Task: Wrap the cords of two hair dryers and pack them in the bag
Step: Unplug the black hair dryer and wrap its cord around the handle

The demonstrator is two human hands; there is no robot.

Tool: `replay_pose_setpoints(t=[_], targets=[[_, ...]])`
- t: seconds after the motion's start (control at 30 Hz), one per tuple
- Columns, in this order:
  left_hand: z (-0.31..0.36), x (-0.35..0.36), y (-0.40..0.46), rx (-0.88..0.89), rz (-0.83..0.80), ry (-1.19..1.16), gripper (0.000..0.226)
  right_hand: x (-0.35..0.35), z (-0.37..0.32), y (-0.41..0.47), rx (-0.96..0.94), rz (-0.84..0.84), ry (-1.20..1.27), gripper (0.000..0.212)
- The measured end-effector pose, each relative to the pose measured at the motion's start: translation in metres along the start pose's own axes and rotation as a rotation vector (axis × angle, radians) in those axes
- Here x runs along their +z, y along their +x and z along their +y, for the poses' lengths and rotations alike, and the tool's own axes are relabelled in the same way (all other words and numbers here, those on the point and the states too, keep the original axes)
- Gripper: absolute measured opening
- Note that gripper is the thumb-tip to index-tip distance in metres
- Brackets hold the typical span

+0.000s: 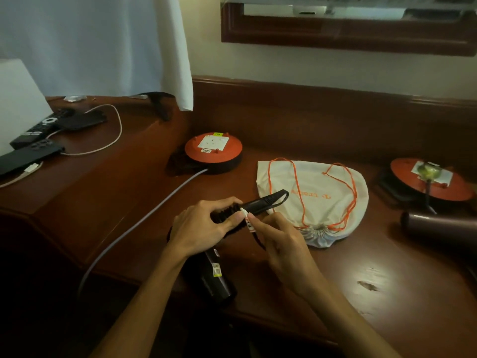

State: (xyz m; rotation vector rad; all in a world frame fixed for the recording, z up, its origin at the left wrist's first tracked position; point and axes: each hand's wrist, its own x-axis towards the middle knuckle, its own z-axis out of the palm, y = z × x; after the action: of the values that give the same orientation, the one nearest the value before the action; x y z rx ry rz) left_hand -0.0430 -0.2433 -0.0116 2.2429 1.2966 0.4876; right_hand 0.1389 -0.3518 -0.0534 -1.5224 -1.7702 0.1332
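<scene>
1. The dark wooden surface [335, 267] filled the view from 9 o'clock to 3 o'clock.
2. A white drawstring bag [322, 200] with orange cords lay flat at about 2 o'clock from the hands, its gathered mouth toward the viewer.
3. Two orange cable reels rested on the surface: one [213, 151] at 12 o'clock, a grey cable [144, 223] running from it toward 7 o'clock, the other [431, 182] at 3 o'clock.
4. A brown hair dryer [438, 228] lay at 3 o'clock, near that reel.
5. A black hair dryer [214, 277] sat centre, its barrel pointing toward 6 o'clock.
6. The left hand [198, 226] gripped the black dryer's handle with its wound cord [224, 213].
7. The right hand [281, 241] pinched the cord's white tag [249, 222] just beside the left thumb; the plug end [268, 200] stuck out over the bag's edge.
</scene>
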Motion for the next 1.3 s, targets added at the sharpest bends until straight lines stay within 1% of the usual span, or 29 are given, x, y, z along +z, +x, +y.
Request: replay_pose_setpoints(t=[0.07, 0.13, 0.2, 0.23, 0.3, 0.33, 0.43, 0.5, 0.6, 0.67, 0.7, 0.77, 0.87, 0.93, 1.0, 1.03, 1.1, 1.17, 1.2, 1.27, 1.3], targets=[[-0.001, -0.003, -0.002, 0.008, 0.006, -0.048, 0.04, 0.002, 0.003, -0.002, -0.015, -0.001, 0.04, 0.052], [-0.002, -0.004, -0.005, 0.014, 0.018, -0.062, 0.045, 0.001, 0.003, -0.005, 0.018, -0.024, 0.158, 0.052], [-0.001, -0.005, -0.007, 0.012, 0.019, -0.093, 0.056, -0.003, 0.0, -0.008, 0.075, -0.082, 0.275, 0.061], [0.0, -0.006, -0.007, 0.008, 0.013, -0.112, 0.061, -0.004, -0.002, -0.009, 0.1, -0.127, 0.295, 0.068], [0.001, -0.006, -0.007, 0.009, -0.007, -0.119, 0.066, -0.002, -0.002, -0.011, 0.099, -0.208, 0.288, 0.077], [0.002, -0.006, -0.007, 0.015, -0.014, -0.114, 0.067, -0.001, 0.001, -0.011, 0.077, -0.222, 0.258, 0.078], [0.002, -0.007, -0.006, 0.023, -0.052, -0.074, 0.066, -0.006, 0.016, -0.008, -0.047, -0.202, 0.063, 0.073], [0.003, -0.009, -0.001, 0.042, -0.128, -0.018, 0.064, -0.01, 0.027, -0.004, -0.114, -0.211, -0.018, 0.069], [0.007, -0.017, 0.013, 0.036, -0.362, 0.01, 0.065, -0.011, 0.038, -0.003, -0.176, -0.268, -0.038, 0.067], [0.01, -0.019, 0.021, 0.039, -0.525, -0.057, 0.056, -0.008, 0.045, -0.002, -0.195, -0.306, -0.046, 0.07], [0.012, -0.018, 0.022, 0.044, -0.567, -0.106, 0.047, -0.008, 0.049, 0.0, -0.192, -0.316, -0.045, 0.072], [0.013, -0.008, 0.023, -0.01, -0.567, -0.272, 0.04, -0.009, 0.056, 0.005, -0.184, -0.317, -0.057, 0.076], [0.013, 0.017, 0.013, -0.137, -0.49, -0.579, 0.034, -0.017, 0.059, 0.013, -0.14, -0.342, -0.052, 0.073], [0.012, 0.03, 0.004, -0.15, -0.438, -0.693, 0.032, -0.028, 0.054, 0.014, -0.003, -0.386, 0.129, 0.069], [0.011, 0.035, -0.003, -0.156, -0.396, -0.783, 0.033, -0.045, 0.056, 0.014, 0.197, -0.49, 0.327, 0.075], [0.011, 0.034, -0.004, -0.152, -0.387, -0.793, 0.036, -0.055, 0.059, 0.014, 0.284, -0.546, 0.408, 0.077], [0.009, 0.027, -0.001, -0.112, -0.397, -0.721, 0.039, -0.07, 0.067, 0.008, 0.402, -0.607, 0.608, 0.068], [0.011, 0.018, 0.004, -0.04, -0.449, -0.576, 0.04, -0.077, 0.066, -0.001, 0.459, -0.59, 0.808, 0.054], [0.013, 0.013, 0.007, -0.018, -0.475, -0.516, 0.04, -0.078, 0.064, -0.004, 0.478, -0.568, 0.849, 0.049], [0.021, 0.005, 0.013, -0.02, -0.513, -0.487, 0.034, -0.073, 0.058, -0.01, 0.454, -0.502, 0.878, 0.041], [0.025, 0.002, 0.016, -0.03, -0.519, -0.498, 0.029, -0.07, 0.057, -0.011, 0.448, -0.468, 0.887, 0.043]])
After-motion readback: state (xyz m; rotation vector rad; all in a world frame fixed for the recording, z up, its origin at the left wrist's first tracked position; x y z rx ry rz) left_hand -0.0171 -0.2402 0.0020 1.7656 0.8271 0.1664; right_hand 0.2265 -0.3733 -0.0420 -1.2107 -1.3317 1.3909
